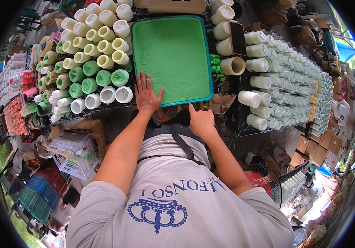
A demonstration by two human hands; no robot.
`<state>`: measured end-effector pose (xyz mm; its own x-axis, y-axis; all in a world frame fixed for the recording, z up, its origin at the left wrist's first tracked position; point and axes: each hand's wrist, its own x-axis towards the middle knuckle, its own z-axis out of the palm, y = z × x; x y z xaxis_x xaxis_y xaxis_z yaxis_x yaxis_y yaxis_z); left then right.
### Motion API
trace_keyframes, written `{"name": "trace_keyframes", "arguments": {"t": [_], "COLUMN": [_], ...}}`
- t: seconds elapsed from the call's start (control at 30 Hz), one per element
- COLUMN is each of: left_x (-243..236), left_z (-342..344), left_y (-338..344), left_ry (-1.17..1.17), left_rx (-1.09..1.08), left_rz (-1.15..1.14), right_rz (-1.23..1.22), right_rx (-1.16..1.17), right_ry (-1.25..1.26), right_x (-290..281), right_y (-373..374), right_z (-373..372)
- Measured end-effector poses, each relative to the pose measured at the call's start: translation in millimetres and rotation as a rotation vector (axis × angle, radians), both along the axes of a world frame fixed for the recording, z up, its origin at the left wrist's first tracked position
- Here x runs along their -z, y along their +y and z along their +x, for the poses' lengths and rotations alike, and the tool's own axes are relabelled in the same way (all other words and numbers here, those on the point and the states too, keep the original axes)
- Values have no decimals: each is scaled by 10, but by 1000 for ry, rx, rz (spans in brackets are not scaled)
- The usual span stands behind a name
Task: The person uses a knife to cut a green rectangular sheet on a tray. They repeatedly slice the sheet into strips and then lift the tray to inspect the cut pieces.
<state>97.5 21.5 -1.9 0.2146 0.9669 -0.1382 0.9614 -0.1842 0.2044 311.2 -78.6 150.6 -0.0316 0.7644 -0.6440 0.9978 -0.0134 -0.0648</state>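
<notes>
A large rectangular tray (209, 62) with a teal rim lies before me, filled with a smooth green layer (171, 53) that looks like wax. My left hand (146, 94) rests flat on its near left corner, fingers spread over the rim and green surface. At the near edge, right of the middle, is my right hand (202, 122). Its index finger points forward and the other fingers are curled in. A thin pale line shows at that fingertip, too fine to name; the thumb is hidden.
Rows of cream, green and white candles (105, 62) stand left of the tray. Many clear glasses with white contents (260, 82) crowd the right. A phone (238, 38) leans on cream cylinders near green scraps (218, 68). A white plastic crate (73, 153) sits low at left.
</notes>
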Motion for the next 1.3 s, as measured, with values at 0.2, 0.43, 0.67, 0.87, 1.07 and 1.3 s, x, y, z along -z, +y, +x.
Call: {"name": "trace_keyframes", "arguments": {"t": [0.2,0.43,0.67,0.87,1.07,1.3], "left_x": [-50,-43,-50,-42,-28,-45], "left_z": [7,2,13,2,-6,20], "left_y": [3,2,3,15,21,23], "left_ry": [25,12,12,12,-30,4], "left_rx": [7,-7,-4,9,11,11], "left_rz": [-6,-22,-18,-39,-21,-40], "right_rz": [-275,-423,234,453,440,432], "right_rx": [58,73,170,120,115,113], "right_ry": [55,105,151,97,109,80], "right_x": [-125,-410,-288,482,684,760], "right_y": [564,802,938,1460,1599,1622], "right_z": [152,277,456,489,424,398]}}
